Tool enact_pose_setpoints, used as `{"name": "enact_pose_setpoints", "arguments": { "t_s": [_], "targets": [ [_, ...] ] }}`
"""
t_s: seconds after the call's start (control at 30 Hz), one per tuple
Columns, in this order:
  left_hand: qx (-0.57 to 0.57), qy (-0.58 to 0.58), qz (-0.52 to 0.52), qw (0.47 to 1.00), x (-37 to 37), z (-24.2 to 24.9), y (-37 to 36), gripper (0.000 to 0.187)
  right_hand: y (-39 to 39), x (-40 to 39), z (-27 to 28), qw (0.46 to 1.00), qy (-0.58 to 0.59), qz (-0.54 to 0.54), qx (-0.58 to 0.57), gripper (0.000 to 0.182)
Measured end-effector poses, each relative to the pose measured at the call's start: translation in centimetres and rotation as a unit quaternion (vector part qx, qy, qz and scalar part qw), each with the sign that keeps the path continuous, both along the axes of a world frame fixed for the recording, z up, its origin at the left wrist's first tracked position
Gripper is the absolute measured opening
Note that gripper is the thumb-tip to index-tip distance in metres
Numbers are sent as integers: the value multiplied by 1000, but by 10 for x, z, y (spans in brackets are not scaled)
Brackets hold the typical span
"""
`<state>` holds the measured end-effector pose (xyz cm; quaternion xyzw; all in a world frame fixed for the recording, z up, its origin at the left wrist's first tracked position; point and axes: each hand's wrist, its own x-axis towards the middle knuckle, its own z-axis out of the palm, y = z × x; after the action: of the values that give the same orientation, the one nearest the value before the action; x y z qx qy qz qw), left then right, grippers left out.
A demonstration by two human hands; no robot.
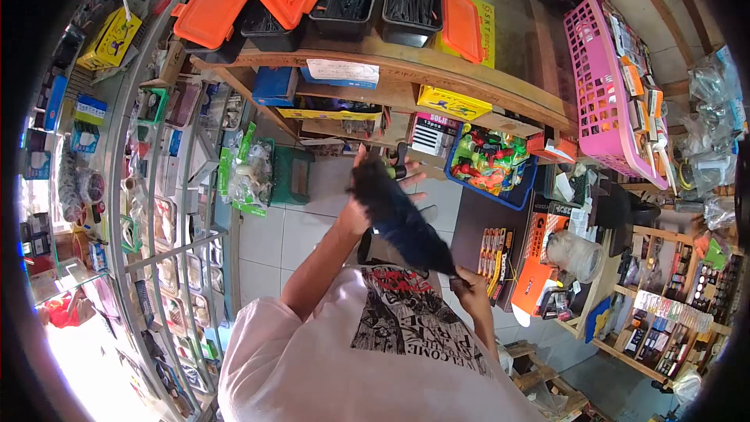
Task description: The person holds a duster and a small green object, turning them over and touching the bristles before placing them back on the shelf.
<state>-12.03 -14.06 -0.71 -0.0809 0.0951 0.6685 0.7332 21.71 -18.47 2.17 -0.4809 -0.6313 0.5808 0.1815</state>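
My right hand (470, 291) is wrapped round the thin end of a dark blue-black duster (406, 227). Its fluffy body slants up and left across the front of my shirt, and its far end covers much of my left hand (358, 207). That hand is turned palm up, fingers spread out past the duster's edge. A small tool with a black and yellow-green handle (401, 161) lies across those fingers; the rest of it is hidden behind the duster, so its kind does not show.
Ahead is a wooden shelf (508, 78) bearing black bins with orange lids (221, 0) and a pink basket (601, 86). Below it sits a blue basket (522, 202) of colourful items. To the right are orange boxes (533, 285) and a clear jar (574, 256); glass display racks (129, 187) stand left.
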Motion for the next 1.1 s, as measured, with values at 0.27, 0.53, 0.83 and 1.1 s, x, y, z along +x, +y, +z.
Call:
{"name": "enact_pose_setpoints", "arguments": {
  "t_s": [0.27,0.53,0.83,1.1],
  "targets": [
    [12,-18,-10,1000,-3,-9,-3,88,13,4,6,999,-33,-11,-13,9],
    [84,565,-71,818,18,16,-23,69,24,8,26,995,-85,20,-52,38],
    [-46,479,-18,877,-4,23,-12,63,25,-9,32,994,-86,36,-64,37],
    [-50,291,41,955,-16,-22,15,63,36,-19,25,996,-78,38,-37,38]
  ]
}}
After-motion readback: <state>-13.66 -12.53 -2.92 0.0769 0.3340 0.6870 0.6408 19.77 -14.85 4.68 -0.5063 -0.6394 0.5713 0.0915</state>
